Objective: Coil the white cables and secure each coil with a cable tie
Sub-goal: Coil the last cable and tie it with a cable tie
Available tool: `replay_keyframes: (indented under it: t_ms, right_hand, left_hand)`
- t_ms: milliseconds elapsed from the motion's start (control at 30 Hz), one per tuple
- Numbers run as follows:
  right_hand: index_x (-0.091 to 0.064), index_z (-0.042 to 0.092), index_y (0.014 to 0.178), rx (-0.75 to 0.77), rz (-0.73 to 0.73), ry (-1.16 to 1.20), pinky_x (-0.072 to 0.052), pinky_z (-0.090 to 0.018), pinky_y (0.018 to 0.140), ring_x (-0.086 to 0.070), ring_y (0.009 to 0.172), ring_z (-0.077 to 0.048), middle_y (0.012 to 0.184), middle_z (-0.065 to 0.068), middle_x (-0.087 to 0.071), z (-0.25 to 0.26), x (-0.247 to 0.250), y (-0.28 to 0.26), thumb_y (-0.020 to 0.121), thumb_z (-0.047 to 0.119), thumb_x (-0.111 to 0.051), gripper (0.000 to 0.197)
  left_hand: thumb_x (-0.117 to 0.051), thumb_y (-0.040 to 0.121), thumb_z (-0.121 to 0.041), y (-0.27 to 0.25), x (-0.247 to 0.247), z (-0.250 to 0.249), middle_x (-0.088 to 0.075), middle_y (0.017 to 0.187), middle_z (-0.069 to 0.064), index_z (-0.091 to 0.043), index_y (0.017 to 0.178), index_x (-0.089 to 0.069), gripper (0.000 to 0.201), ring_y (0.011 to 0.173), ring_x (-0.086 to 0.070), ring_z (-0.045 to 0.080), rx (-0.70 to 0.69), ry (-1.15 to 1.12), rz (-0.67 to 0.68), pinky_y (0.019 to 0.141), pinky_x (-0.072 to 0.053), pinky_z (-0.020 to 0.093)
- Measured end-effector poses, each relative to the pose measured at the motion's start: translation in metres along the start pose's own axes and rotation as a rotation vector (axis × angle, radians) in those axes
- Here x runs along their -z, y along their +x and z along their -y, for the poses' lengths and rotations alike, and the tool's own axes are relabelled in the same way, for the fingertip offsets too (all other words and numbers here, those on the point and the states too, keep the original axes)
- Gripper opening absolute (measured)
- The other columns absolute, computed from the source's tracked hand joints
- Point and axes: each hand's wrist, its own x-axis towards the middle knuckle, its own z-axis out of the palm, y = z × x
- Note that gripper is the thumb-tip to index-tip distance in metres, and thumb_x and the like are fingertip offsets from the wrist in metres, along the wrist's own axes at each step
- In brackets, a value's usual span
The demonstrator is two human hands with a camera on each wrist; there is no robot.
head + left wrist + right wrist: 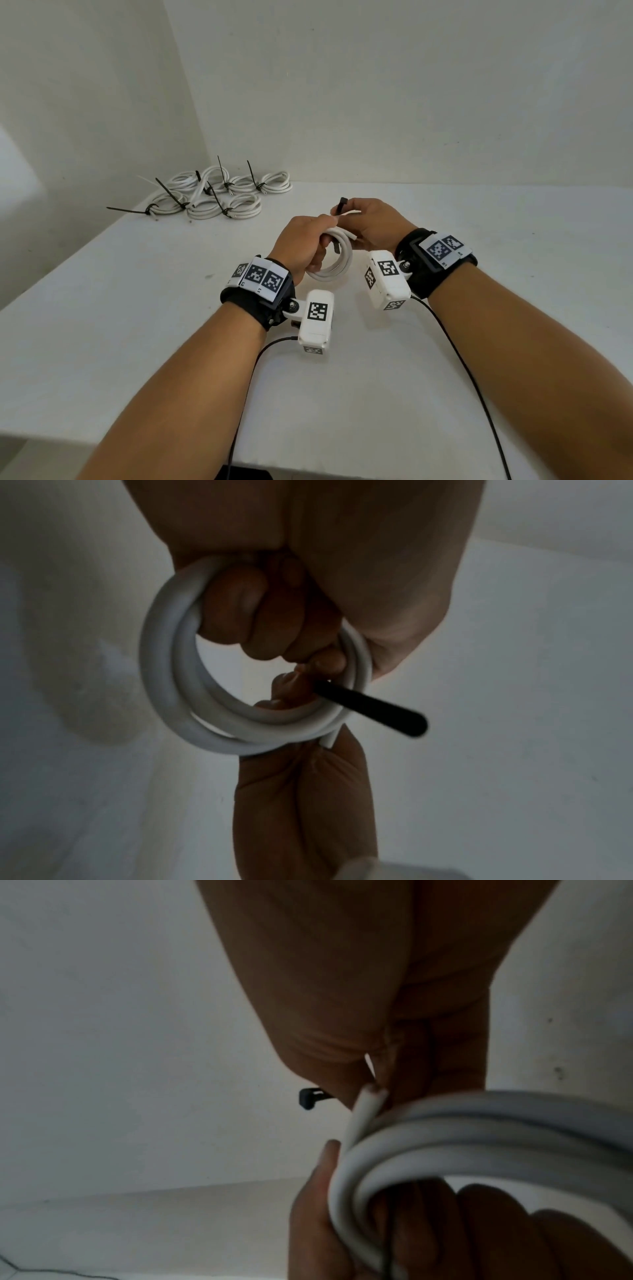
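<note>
My left hand (310, 245) grips a coiled white cable (337, 263) above the middle of the table, its fingers curled through the ring (178, 696). My right hand (368, 222) sits just beyond it and pinches a black cable tie (342, 205) whose head sticks up past the fingertips. In the left wrist view the tie's tail (377, 710) pokes through the coil. In the right wrist view the tie's head (308, 1097) shows beside the cut cable end (368, 1104), and the coil (462, 1139) fills the lower right.
Several tied white coils (219, 193) with black tie tails lie at the table's far left, against the wall corner. The white table (479, 342) ends at a front edge near my forearms. Black wrist camera leads (472, 377) trail toward me.
</note>
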Motion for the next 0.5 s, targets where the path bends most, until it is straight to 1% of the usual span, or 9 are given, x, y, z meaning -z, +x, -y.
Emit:
replay_keyframes:
  t_ms: [67,133,167,233,300,333,400,433,500]
  right_hand:
    - [-0.064,0.008,0.105,-0.034,0.01,0.018,-0.061,-0.031,0.068,-0.067,0.071,-0.021,0.083,-0.008,-0.071,0.003,0.001,-0.001,0.091,0.016,-0.07,0.017]
    - [-0.064,0.007,0.102,-0.044,0.042,-0.014,-0.058,-0.03,0.067,-0.066,0.07,-0.021,0.083,-0.008,-0.07,0.008,0.001,-0.003,0.094,0.017,-0.066,0.013]
    - [-0.065,0.007,0.099,-0.042,0.043,-0.046,-0.056,-0.028,0.063,-0.064,0.068,-0.019,0.08,-0.007,-0.069,0.01,0.001,-0.003,0.095,0.018,-0.065,0.011]
    - [-0.064,0.01,0.089,-0.037,0.02,-0.101,-0.053,-0.022,0.053,-0.061,0.057,-0.012,0.071,-0.002,-0.067,0.013,0.001,-0.005,0.095,0.019,-0.065,0.011]
    - [-0.062,0.012,0.086,-0.035,-0.012,-0.116,-0.049,-0.02,0.048,-0.058,0.051,-0.009,0.067,-0.001,-0.066,0.014,0.0,-0.005,0.094,0.018,-0.067,0.011]
    - [-0.062,0.012,0.09,-0.036,-0.03,-0.105,-0.047,-0.021,0.047,-0.058,0.051,-0.009,0.069,-0.002,-0.067,0.013,-0.001,-0.005,0.092,0.017,-0.069,0.01]
    - [-0.059,0.01,0.099,-0.021,-0.071,-0.074,-0.045,-0.023,0.049,-0.061,0.056,-0.014,0.074,-0.008,-0.07,0.009,-0.001,-0.003,0.089,0.015,-0.073,0.018]
    - [-0.057,0.009,0.1,-0.004,-0.09,-0.076,-0.045,-0.025,0.051,-0.062,0.059,-0.017,0.077,-0.011,-0.072,0.008,-0.002,-0.002,0.088,0.015,-0.074,0.022]
    - [-0.057,0.009,0.097,0.041,-0.124,-0.104,-0.044,-0.026,0.053,-0.064,0.062,-0.02,0.079,-0.015,-0.075,0.008,-0.004,-0.001,0.086,0.014,-0.075,0.022]
  left_hand:
    - [-0.051,0.095,-0.026,0.001,0.002,0.002,-0.027,0.042,-0.001,-0.013,0.052,-0.042,0.046,0.038,-0.023,0.015,0.008,0.006,-0.016,0.044,-0.021,0.023]
    - [-0.05,0.096,-0.024,0.001,0.002,0.002,-0.028,0.042,-0.003,-0.014,0.055,-0.043,0.043,0.038,-0.022,0.014,0.018,0.004,-0.038,0.044,-0.022,0.022]
    - [-0.05,0.096,-0.023,0.001,0.002,0.002,-0.028,0.042,-0.003,-0.014,0.058,-0.043,0.04,0.039,-0.023,0.014,0.016,-0.002,-0.047,0.044,-0.022,0.022]
    - [-0.051,0.095,-0.021,0.002,0.001,0.002,-0.031,0.043,-0.004,-0.015,0.063,-0.045,0.033,0.038,-0.026,0.013,0.013,-0.009,-0.064,0.043,-0.024,0.022]
    - [-0.052,0.094,-0.02,0.002,0.001,0.002,-0.033,0.044,-0.003,-0.016,0.066,-0.048,0.029,0.037,-0.028,0.013,0.012,0.012,-0.074,0.042,-0.025,0.022]
    - [-0.053,0.093,-0.02,0.003,0.001,0.003,-0.033,0.044,-0.002,-0.015,0.066,-0.049,0.028,0.038,-0.028,0.014,0.011,0.032,-0.075,0.042,-0.025,0.022]
    - [-0.054,0.091,-0.021,0.005,0.002,0.006,-0.033,0.046,0.0,-0.014,0.065,-0.05,0.028,0.038,-0.028,0.015,0.024,0.066,-0.086,0.043,-0.025,0.023]
    - [-0.055,0.09,-0.022,0.006,0.002,0.006,-0.032,0.046,0.0,-0.014,0.064,-0.05,0.028,0.038,-0.028,0.015,0.037,0.078,-0.095,0.042,-0.025,0.023]
    - [-0.055,0.089,-0.021,0.007,0.005,0.007,-0.03,0.045,-0.001,-0.014,0.062,-0.047,0.029,0.038,-0.026,0.015,0.076,0.084,-0.107,0.042,-0.024,0.023]
